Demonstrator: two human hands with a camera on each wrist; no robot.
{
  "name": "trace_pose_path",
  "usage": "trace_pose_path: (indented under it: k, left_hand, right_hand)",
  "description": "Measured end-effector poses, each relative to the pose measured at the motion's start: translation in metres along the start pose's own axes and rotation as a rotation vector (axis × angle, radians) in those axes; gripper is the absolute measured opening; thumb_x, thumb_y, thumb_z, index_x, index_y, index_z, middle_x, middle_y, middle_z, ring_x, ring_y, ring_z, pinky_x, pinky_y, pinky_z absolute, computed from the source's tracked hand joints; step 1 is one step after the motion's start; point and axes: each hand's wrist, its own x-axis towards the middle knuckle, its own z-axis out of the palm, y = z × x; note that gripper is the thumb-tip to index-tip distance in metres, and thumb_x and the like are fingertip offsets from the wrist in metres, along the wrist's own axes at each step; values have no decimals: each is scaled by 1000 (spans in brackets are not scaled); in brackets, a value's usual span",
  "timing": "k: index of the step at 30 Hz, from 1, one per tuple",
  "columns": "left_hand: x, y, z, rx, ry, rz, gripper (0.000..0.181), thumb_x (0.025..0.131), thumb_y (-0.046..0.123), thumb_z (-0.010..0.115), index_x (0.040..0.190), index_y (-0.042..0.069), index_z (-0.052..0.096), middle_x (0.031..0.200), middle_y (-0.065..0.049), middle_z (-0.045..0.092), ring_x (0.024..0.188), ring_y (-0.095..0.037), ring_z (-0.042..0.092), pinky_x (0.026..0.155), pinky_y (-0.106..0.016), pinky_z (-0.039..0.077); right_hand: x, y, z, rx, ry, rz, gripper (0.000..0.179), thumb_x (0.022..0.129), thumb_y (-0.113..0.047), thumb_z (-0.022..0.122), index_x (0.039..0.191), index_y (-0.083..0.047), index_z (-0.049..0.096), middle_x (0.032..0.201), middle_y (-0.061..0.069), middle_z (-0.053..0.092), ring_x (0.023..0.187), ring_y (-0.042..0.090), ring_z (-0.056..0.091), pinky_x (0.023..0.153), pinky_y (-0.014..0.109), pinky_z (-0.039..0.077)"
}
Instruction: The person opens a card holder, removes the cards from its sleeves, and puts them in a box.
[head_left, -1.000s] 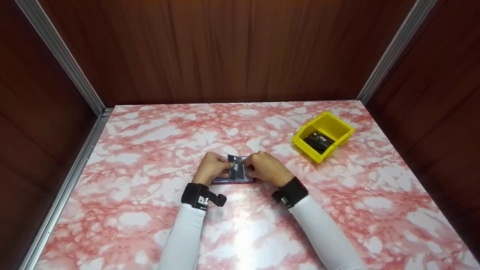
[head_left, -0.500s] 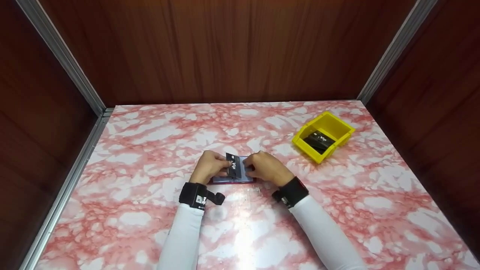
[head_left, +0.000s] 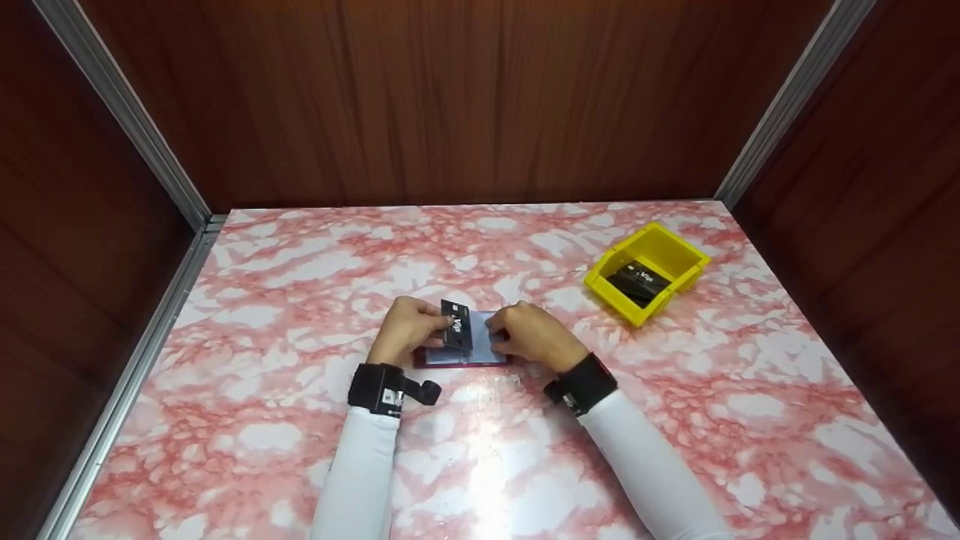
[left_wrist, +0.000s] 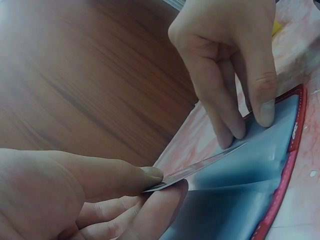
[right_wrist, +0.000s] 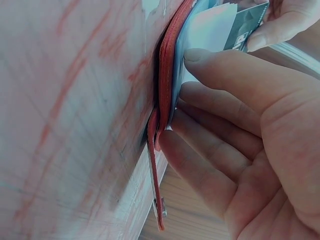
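My left hand [head_left: 409,328] pinches a black card [head_left: 457,331] with white "Vip" lettering between thumb and fingers. The card is tilted above a card holder [head_left: 487,341] with clear, bluish plastic sleeves and a red stitched edge. In the left wrist view the card shows nearly edge-on, its far end close to a sleeve [left_wrist: 240,172]; whether that end is inside the plastic I cannot tell. At the holder's right side my right hand [head_left: 536,337] pinches the sleeve edge. Its thumb lies on the plastic in the right wrist view, beside the red rim [right_wrist: 167,75].
A yellow bin [head_left: 694,262] with several black cards [head_left: 637,283] inside stands at the right rear of the pink marbled table [head_left: 300,300]. Wooden panels [head_left: 465,105] enclose the back and sides. A red strap [right_wrist: 154,175] with a snap hangs from the holder.
My left hand has drawn the card leftward, away from my right hand, uncovering more of the sleeve. The right hand has stayed in place on the holder.
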Motion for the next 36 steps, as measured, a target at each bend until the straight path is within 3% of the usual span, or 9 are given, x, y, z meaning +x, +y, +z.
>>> trace_pose_path:
  k: [11,28,36]
  left_hand:
    - [-1,0,-5,-21,4,18,25,96,0,77,116,-13,71,93,-9,67,65,-11,70,64,-22,67]
    - [-3,2,-1,-14,1,29,27,98,1,76,121,-11,71,102,-12,69,77,-15,70,66,-24,68]
    - [-3,4,1,-46,-14,46,26,98,1,75,120,-12,71,95,-7,68,74,-13,69,64,-23,67]
  right_hand:
    - [-1,-2,-1,-15,8,8,5,96,-13,81,98,-8,81,94,7,80,74,13,59,69,32,56]
    - [-1,-2,0,-22,11,8,4,94,-11,81,95,-7,81,94,9,82,74,14,62,71,36,62]
    - [0,-2,0,-17,7,27,7,95,-13,82,97,-7,81,97,8,81,78,15,63,75,37,62]
